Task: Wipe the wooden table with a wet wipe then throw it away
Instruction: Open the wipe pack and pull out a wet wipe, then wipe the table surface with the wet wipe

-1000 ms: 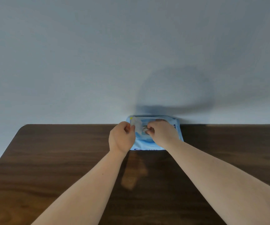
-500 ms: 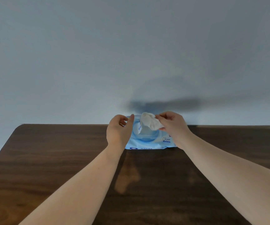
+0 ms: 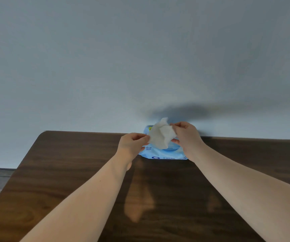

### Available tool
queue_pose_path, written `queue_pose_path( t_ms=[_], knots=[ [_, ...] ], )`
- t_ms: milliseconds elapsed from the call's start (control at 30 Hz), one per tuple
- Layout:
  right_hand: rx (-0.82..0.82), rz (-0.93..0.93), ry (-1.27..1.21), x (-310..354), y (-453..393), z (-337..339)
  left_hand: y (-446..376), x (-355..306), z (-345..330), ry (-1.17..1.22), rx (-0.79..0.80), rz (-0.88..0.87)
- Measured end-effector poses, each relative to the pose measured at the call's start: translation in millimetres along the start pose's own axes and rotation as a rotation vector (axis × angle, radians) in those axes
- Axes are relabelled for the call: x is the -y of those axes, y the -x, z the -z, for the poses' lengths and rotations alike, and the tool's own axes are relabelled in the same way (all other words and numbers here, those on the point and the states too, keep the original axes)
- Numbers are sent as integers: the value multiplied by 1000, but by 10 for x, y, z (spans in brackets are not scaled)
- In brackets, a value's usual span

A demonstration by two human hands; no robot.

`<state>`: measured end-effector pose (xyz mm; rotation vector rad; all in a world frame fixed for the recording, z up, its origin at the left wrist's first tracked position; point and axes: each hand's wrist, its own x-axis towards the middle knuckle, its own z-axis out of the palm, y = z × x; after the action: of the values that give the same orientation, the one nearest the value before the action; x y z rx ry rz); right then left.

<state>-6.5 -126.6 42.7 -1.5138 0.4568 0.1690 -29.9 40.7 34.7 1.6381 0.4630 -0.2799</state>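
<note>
White and crumpled, the wet wipe (image 3: 161, 135) hangs in the air just above the blue wipe pack (image 3: 163, 153), caught between my two hands. My left hand (image 3: 133, 143) pinches its left edge with fingertips closed on the cloth; my right hand (image 3: 187, 137) pinches the right edge the same way, a little higher and farther over the pack. So the wipe sits directly between the hands, touching both, its longer stretch running left to right across me, with a loose corner poking up toward the wall and a lower fold drooping toward the pack. I cannot tell whether that fold is wholly free of the pack's opening.

Outward from the pack: it lies flat at the far edge of the dark wooden bench (image 3: 71, 172), against the pale wall (image 3: 140, 58), partly hidden under my right wrist. Nearer to me than the pack, the bench top is bare wood showing reflections of my forearms.

I judge the wipe is being opened out, with no wiping done yet. The coming move turns on that left-to-right spread: both hands are equally on the cloth, so either can take it, but everything to be wiped lies on my side of the pack, so the wipe has to come down and toward me. No bin is in sight.
</note>
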Motion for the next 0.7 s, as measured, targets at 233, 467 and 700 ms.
queue_pose_path(
  t_ms=[233, 467, 700],
  knots=[
    [32, -62, -212, 56, 107, -243, 39, 271, 426, -483, -77, -6],
    [293, 517, 685, -178, 250, -973, 96, 743, 1274, -1202, 19, 93],
    [757, 609, 1224, -1144, 545, -1859, 488, 1432, 2149, -1359, -66, 262]
  ],
)
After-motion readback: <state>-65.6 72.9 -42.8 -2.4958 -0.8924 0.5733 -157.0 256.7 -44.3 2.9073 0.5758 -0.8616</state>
